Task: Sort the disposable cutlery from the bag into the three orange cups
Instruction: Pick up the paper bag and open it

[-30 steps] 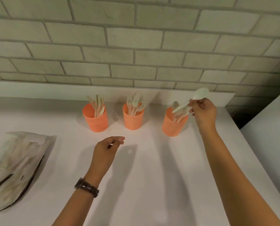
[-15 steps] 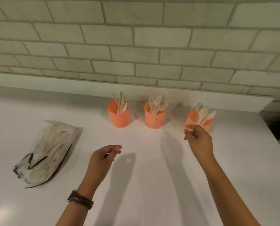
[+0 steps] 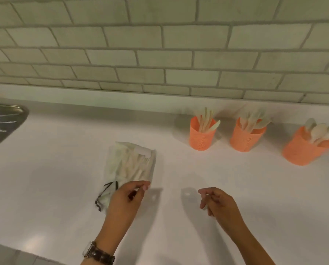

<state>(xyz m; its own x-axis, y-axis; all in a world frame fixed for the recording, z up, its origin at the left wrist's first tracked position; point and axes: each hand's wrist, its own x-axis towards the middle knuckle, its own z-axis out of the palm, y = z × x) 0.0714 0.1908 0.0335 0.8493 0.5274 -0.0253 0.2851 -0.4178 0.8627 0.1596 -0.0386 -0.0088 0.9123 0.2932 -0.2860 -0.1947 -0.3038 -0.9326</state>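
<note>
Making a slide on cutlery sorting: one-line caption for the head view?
Empty hands near the cutlery bag; three orange cups hold sorted pieces.

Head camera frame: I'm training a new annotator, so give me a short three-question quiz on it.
1. True or false: the right hand holds a spoon.
2. Which orange cup holds the spoons? A) left cup B) middle cup C) right cup
3. Fill in: the left hand is at the near end of the ____.

Key:
1. False; it is empty.
2. C.
3. Bag, lying flat on the white counter with cutlery still inside.
</note>
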